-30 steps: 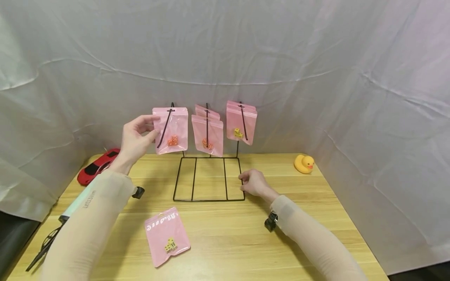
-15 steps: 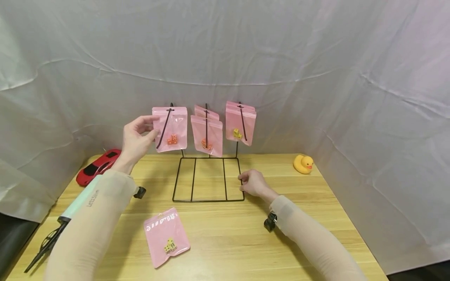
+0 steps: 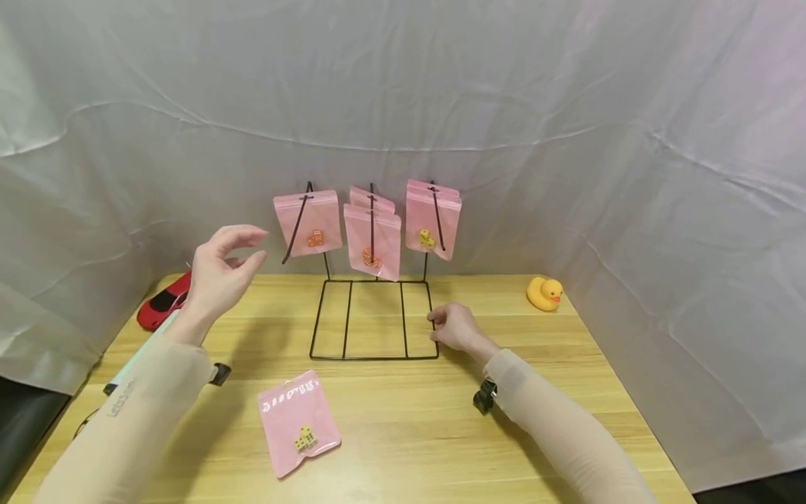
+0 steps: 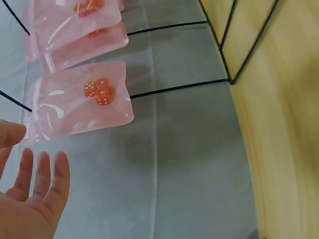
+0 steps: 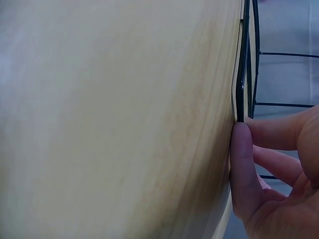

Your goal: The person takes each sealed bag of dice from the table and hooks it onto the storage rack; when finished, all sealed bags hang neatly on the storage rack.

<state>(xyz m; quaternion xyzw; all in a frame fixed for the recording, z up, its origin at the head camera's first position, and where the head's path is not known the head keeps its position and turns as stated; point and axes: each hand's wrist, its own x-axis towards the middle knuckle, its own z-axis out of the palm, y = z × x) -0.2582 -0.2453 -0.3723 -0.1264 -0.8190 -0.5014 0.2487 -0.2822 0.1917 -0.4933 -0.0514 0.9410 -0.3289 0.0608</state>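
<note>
A black wire rack [image 3: 374, 359] stands on the table with pink zip bags hung on its three prongs. On its left prong hangs a pink bag with orange dice [image 3: 324, 217]. My left hand [image 3: 217, 276] is just left of that bag, thumb and fingers apart, holding nothing. In the left wrist view a gap shows between its fingertips and the bag [image 4: 65, 99]. My right hand [image 3: 458, 327] pinches the right side wire of the rack base. Another pink bag with yellow dice [image 3: 292, 409] lies flat on the table in front of the rack.
Bags with orange dice [image 3: 385, 238] hang on the middle prong, bags with yellow dice [image 3: 443, 217] on the right one. A red toy car [image 3: 162, 308] and a mint-coloured item lie at the left, partly behind the left arm. A yellow rubber duck [image 3: 543, 294] sits back right.
My left hand has let go of the bag on the left prong and moved left and slightly down. The bag now hangs tilted back. My right hand stays on the rack base.
</note>
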